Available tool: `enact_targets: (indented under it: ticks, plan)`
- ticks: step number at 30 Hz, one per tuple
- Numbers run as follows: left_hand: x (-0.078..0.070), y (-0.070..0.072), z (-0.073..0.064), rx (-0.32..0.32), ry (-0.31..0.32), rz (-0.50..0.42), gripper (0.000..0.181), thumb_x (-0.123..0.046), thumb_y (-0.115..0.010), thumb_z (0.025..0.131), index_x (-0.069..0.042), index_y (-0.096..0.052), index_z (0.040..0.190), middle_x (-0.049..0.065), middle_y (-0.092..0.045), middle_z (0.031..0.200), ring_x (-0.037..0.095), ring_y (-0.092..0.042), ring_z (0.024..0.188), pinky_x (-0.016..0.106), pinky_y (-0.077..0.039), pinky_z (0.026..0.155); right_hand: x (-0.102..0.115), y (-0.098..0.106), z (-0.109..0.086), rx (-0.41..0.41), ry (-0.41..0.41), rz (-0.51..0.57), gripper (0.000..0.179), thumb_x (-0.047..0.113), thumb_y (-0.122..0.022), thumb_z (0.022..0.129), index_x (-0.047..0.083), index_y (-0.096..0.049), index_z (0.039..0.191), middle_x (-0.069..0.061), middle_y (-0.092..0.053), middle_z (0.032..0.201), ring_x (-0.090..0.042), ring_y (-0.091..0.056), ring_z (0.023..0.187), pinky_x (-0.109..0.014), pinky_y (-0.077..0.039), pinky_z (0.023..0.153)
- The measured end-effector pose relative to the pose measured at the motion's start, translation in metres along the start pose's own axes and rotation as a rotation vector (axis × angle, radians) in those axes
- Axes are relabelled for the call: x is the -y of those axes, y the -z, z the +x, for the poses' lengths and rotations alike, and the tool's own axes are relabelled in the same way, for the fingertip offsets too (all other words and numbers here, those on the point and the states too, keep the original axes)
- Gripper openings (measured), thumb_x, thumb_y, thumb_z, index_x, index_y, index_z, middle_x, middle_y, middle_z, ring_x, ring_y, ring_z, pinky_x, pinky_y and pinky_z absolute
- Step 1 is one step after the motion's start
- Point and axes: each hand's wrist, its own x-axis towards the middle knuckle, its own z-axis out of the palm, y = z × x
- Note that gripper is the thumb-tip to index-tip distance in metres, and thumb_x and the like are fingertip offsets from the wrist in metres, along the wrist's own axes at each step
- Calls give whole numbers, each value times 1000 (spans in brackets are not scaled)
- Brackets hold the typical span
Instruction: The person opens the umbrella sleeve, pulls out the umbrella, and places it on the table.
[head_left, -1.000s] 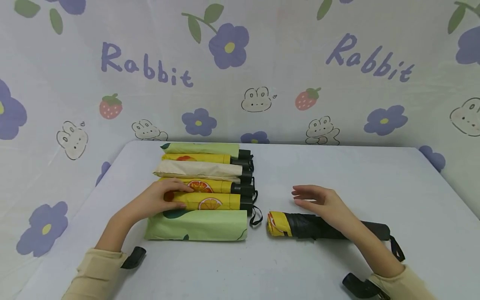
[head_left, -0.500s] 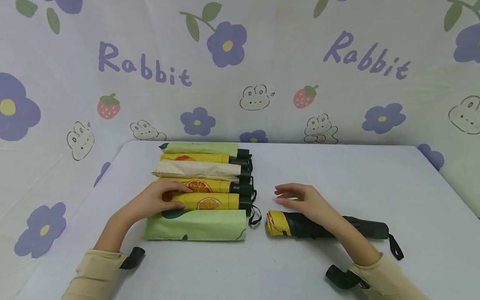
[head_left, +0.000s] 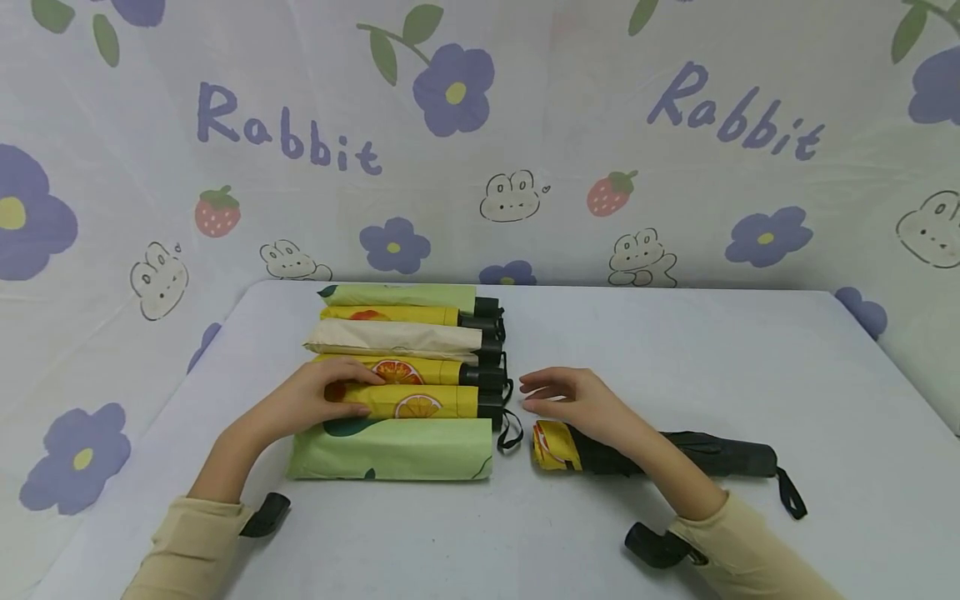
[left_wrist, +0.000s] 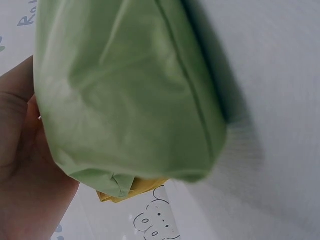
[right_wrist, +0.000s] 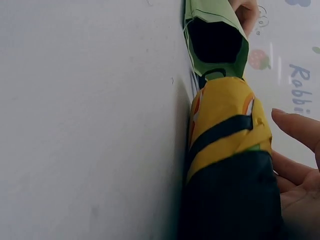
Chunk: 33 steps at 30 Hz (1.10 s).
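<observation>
My left hand point(head_left: 318, 396) grips the left end of a yellow folded umbrella point(head_left: 427, 402) with an orange-slice print, its fingertips reaching the similar yellow umbrella point(head_left: 427, 370) behind. In front of it lies a light green umbrella sleeve point(head_left: 405, 450); the right wrist view shows its dark open mouth point(right_wrist: 216, 42). The sleeve hides most of the left hand's hold in the left wrist view. My right hand point(head_left: 573, 400) hovers with loosely bent fingers and nothing in them, right of the row's black handles. Under that forearm lies a black-and-yellow folded umbrella point(head_left: 712, 454), its strap pointing right.
Behind the yellow pair are a cream umbrella point(head_left: 397, 337), another yellow one point(head_left: 397, 315) and a light green one point(head_left: 405, 295), side by side near the back edge. All rest on a white table point(head_left: 450, 542) before a printed cloth point(head_left: 562, 100).
My right hand has moved left above the black-and-yellow umbrella, toward the row's handles. The left hand and the umbrellas have stayed where they were.
</observation>
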Motion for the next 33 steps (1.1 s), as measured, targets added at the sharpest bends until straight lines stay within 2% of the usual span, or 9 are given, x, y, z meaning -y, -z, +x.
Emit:
enact_targets:
  ticks: [8, 15, 21, 25, 33]
  plan:
    - [1, -1, 0, 5, 1, -5, 37, -21, -77, 83, -23, -68, 119, -4, -67, 123, 19, -58, 120, 44, -46, 103, 4, -11, 8, 49, 25, 17, 45, 23, -65, 94, 1, -58, 132, -19, -61, 132, -33, -61, 119, -39, -56, 93]
    - [2, -1, 0, 6, 0, -5, 37, -23, -77, 83, -25, -68, 119, -5, -67, 123, 20, -58, 121, 45, -46, 105, 3, -19, 14, 61, 53, -11, 45, 24, -66, 93, 0, -59, 130, -20, -62, 130, -33, -62, 117, -39, -55, 95]
    - [2, -1, 0, 6, -2, 0, 37, -23, -77, 83, -25, -68, 119, -5, -67, 123, 20, -57, 121, 45, -45, 105, 4, -24, 18, 29, 94, -74, 43, 24, -67, 92, 0, -61, 128, -18, -65, 124, -30, -65, 111, -37, -56, 92]
    - [2, -1, 0, 8, 6, 0, 37, -22, -77, 83, -25, -68, 119, -5, -67, 123, 20, -57, 121, 46, -45, 105, 6, -28, 19, 6, 65, -57, 40, 17, -68, 91, 0, -62, 127, -19, -65, 125, -31, -65, 111, -38, -56, 92]
    - [1, -3, 0, 4, 11, 5, 36, -21, -77, 83, -24, -68, 119, -4, -67, 123, 20, -58, 120, 45, -46, 104, 8, -40, 22, -69, 60, -117, 35, 9, -74, 85, -1, -67, 118, -15, -67, 114, -26, -67, 100, -33, -58, 86]
